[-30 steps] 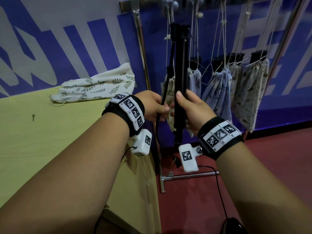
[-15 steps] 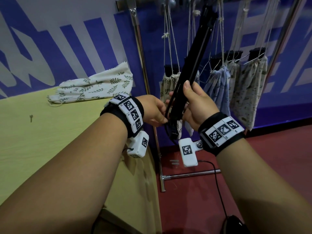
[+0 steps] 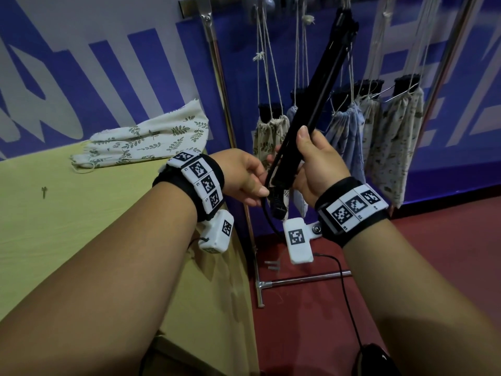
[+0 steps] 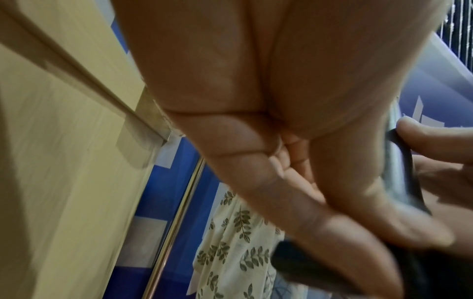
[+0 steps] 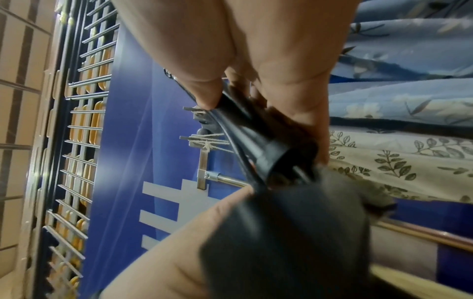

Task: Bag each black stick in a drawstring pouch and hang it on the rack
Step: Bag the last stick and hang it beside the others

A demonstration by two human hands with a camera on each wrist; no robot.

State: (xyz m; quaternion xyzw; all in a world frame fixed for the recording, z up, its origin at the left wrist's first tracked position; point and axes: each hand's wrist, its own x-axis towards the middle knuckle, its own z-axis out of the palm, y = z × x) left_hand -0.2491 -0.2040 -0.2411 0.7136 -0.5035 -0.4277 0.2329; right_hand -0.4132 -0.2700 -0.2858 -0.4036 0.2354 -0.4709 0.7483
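A long black stick (image 3: 311, 104) slants from lower left to upper right in front of the rack (image 3: 217, 77). My right hand (image 3: 311, 164) grips its lower shaft, thumb laid along it; the right wrist view shows the stick (image 5: 256, 137) between thumb and fingers. My left hand (image 3: 244, 180) pinches the thin black strap (image 3: 267, 185) at the stick's lower end, seen as a dark strap (image 4: 407, 161) beside the fingers in the left wrist view. An empty leaf-print pouch (image 3: 146, 142) lies on the yellow table (image 3: 81, 240). Several filled pouches (image 3: 349, 131) hang by cords.
The rack's chrome upright stands against the table's right edge, with its foot bar (image 3: 298, 280) on the red floor (image 3: 406, 253). A blue and white wall (image 3: 81, 63) backs everything. A black cable (image 3: 349, 294) trails from my right wrist down to a dark object on the floor.
The stick has tipped from upright to slanting, its top swinging right and up. Both hands stayed on it and shifted slightly lower; the left hand now pinches the strap near the bottom end.
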